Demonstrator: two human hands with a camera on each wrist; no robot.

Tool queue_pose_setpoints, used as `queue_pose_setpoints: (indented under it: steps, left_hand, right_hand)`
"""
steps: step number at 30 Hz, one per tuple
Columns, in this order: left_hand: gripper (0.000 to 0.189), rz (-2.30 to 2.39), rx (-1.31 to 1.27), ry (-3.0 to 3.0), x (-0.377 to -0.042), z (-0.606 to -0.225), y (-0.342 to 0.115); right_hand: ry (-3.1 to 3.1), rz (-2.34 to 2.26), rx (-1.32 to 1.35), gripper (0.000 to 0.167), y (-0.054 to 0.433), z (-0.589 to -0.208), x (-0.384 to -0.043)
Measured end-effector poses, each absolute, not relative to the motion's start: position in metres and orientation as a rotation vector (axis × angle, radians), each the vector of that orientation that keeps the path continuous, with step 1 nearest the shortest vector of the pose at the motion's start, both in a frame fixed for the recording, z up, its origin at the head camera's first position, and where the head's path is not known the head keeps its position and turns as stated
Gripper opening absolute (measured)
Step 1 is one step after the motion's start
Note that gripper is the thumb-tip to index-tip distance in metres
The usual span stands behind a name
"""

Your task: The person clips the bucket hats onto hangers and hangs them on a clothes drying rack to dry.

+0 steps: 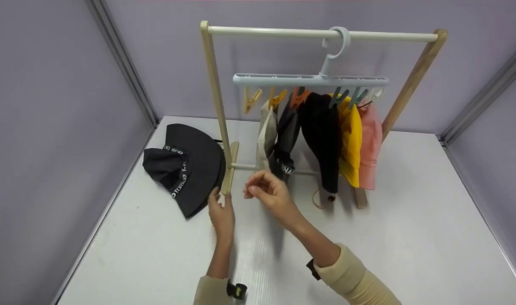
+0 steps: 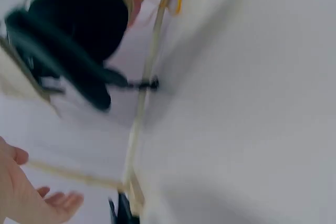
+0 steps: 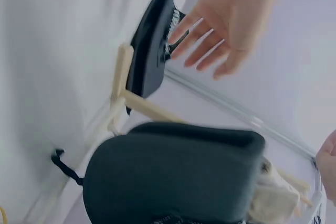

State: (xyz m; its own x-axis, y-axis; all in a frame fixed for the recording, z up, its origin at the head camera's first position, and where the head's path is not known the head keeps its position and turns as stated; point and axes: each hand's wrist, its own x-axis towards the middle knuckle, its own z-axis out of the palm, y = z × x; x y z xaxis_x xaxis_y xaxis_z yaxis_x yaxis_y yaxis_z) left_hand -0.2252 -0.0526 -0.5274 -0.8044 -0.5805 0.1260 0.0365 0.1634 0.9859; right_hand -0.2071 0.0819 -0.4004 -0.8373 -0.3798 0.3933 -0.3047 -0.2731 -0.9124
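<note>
A black wide-brimmed hat [image 1: 202,161] with white lettering lies on the table, left of the wooden rack. My left hand [image 1: 222,216] is at the hat's right edge beside the rack's foot; its fingers are extended in the right wrist view, with nothing in them. My right hand [image 1: 271,195] is raised in front of the rack, fingers loosely bent and nothing between them. Just behind it hang a cream hat [image 1: 266,135] and a dark grey hat [image 1: 286,131] with lettering. A pale yellow clip [image 1: 252,101] at the hanger's left end dangles bare.
The light-blue hanger [image 1: 279,79] hooks over the rack's white bar [image 1: 274,31]. Farther right hang a black hat [image 1: 323,135], a yellow hat [image 1: 352,144] and a pink hat [image 1: 370,148]. Grey-lilac panels [image 1: 50,106] enclose the table [image 1: 126,250].
</note>
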Motion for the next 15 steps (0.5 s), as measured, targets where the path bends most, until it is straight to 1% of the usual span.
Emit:
queue_pose_setpoints:
  steps: [4,10,13,15]
  left_hand:
    - [0.05,-1.598,0.762,-1.869,-0.24,-0.534,-0.089]
    - [0.064,-1.82,1.055,-1.732,-0.247,-0.542,-0.129]
    - [0.068,-1.877,1.128,-1.747,-0.249,-0.552,-0.142]
    - [0.07,-1.947,1.122,-1.71,-0.254,-0.568,-0.154]
  right_hand:
    - [1.859,-2.203,-0.849,0.013,0.071,-0.42,-0.209]
    - [1.883,-2.105,-0.688,0.013,0.063,-0.459,-0.219]
    - [1.911,-2.057,-0.598,0.015,0.061,-0.476,-0.223]
    - [1.921,-2.033,-0.543,0.015,0.059,-0.486,-0.225]
